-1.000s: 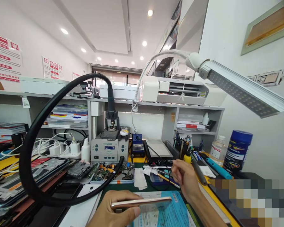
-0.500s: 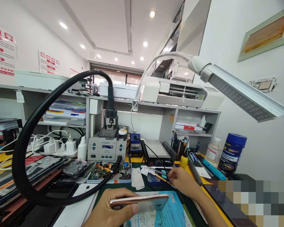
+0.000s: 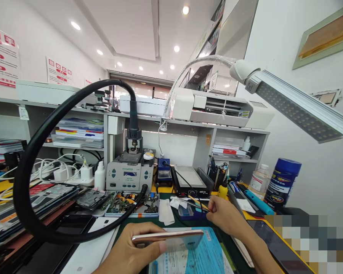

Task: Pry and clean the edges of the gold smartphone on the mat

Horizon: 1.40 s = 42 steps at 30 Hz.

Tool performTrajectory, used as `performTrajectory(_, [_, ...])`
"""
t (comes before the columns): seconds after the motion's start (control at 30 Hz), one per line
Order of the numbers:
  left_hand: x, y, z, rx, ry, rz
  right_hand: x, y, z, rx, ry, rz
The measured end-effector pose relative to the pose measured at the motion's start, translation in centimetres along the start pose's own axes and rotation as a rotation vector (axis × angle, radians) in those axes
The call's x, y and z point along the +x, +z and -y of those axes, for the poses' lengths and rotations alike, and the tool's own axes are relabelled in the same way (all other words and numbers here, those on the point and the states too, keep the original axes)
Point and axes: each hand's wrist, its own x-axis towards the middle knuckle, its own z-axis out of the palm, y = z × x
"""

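My left hand (image 3: 137, 247) is closed around a phone (image 3: 171, 236), seen nearly edge-on with a rose-gold rim. A blue-and-white printed sheet (image 3: 208, 255) lies just under it on the dark green mat (image 3: 131, 228). Farther forward, my right hand (image 3: 225, 217) has its fingers pinched together at the end of a thin yellow stick-like tool (image 3: 198, 203); its exact kind is unclear. Beside that lie a slim silver tool (image 3: 188, 202), a crumpled white tissue (image 3: 175, 203) and a folded white cloth (image 3: 166, 213).
A thick black hose (image 3: 18, 182) loops across the left from the hot-air station (image 3: 128, 175). A tray of circuit boards (image 3: 156, 217) sits before it. Stacked phone parts (image 3: 54, 201) fill the left. On the right stand a blue spray can (image 3: 282, 182) and bottle (image 3: 258, 180). A lamp (image 3: 303, 110) hangs above.
The yellow tool has shifted up and slightly right in the view, with my right hand at its end. My left hand still holds the phone in much the same place. The view has tilted slightly.
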Motion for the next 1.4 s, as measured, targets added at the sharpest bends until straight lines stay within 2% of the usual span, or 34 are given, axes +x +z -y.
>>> performTrajectory(0.13, [0.0,-0.1,0.2,0.015,0.008,0.006,0.3,-0.4,0.0,0.13,0.01,-0.155])
performTrajectory(0.27, [0.0,0.0,0.2,0.006,0.005,-0.001,0.6,-1.0,0.4,0.371,0.045,-0.335])
performTrajectory(0.4, [-0.1,0.0,0.0,0.002,0.004,0.011,0.4,-1.3,1.5,0.663,0.099,-0.38])
performTrajectory(0.53, [-0.1,-0.1,0.0,-0.006,0.01,0.011,-0.7,-0.7,3.8,0.887,0.046,-0.3])
performTrajectory(0.63, [-0.1,-0.1,0.1,-0.009,0.015,0.014,-2.3,-0.1,5.8,1.115,-0.056,-0.122])
performTrajectory(0.7, [-0.1,-0.1,0.2,-0.012,0.015,0.01,-3.6,0.1,7.1,1.175,-0.128,-0.019])
performTrajectory(0.8, [-0.1,-0.1,0.3,-0.014,0.013,0.006,-5.2,0.0,8.3,1.142,-0.191,0.106])
performTrajectory(0.97, [-0.1,0.0,0.4,-0.016,0.007,0.011,-6.2,-0.3,9.1,1.009,-0.211,0.127])
performTrajectory(1.4, [-0.2,-0.1,-0.1,-0.003,-0.017,0.033,-6.4,-0.3,9.3,0.974,-0.181,0.198])
